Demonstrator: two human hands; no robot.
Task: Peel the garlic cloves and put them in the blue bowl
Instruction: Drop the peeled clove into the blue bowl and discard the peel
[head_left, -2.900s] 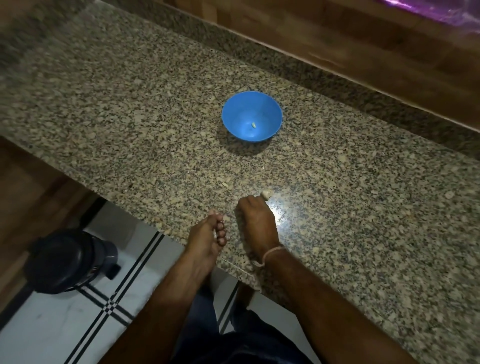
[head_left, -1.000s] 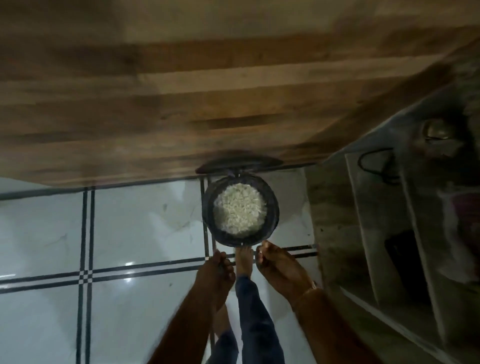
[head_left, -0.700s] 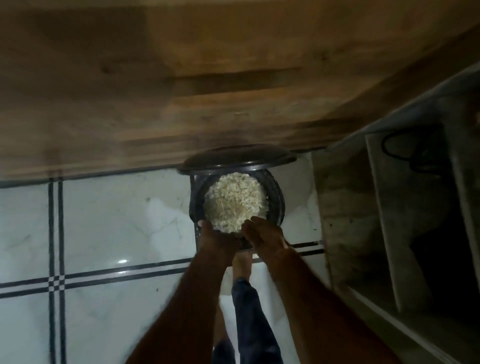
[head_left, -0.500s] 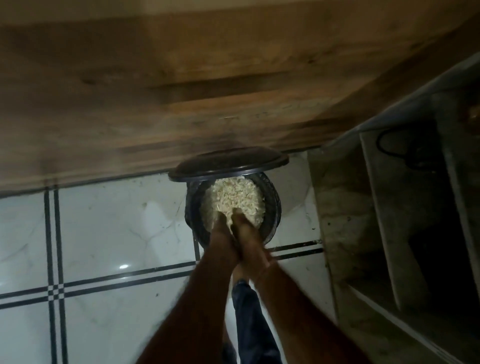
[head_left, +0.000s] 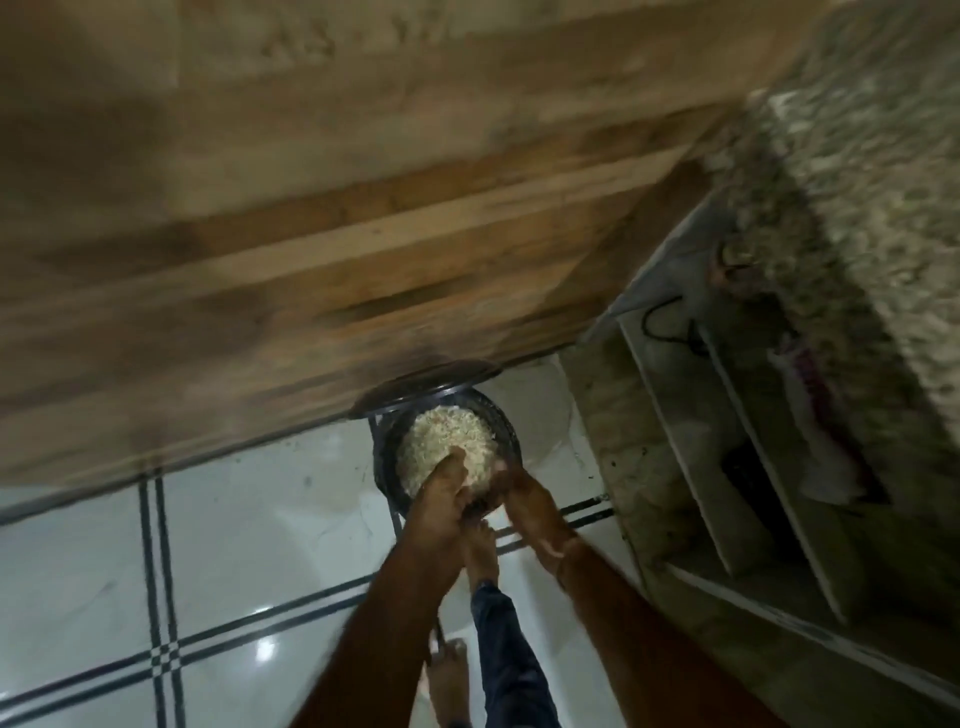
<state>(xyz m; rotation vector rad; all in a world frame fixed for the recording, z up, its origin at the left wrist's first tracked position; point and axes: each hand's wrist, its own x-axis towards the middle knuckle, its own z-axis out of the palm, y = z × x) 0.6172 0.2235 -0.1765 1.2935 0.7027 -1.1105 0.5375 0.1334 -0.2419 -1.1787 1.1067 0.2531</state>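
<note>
Both hands over round black bin (head_left: 513, 434) on floor, likely to shed garlic skins there, not on worktop. Left hand (head_left: 441, 496) above heap, fingers bunched downward; right hand (head_left: 530, 512) at bin's near rim, blurred. Cannot tell if either holds anything. Bin heaped with pale, papery peels (head_left: 447, 441); glossy lid (head_left: 426, 384) tipped up behind. Speckled granite counter (head_left: 883, 156) right of bin. Cloves, blue bowl out of sight

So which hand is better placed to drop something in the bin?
Likely left: the left hand hangs over the pale pile in the bin; the right hand is at its near rim.
</note>
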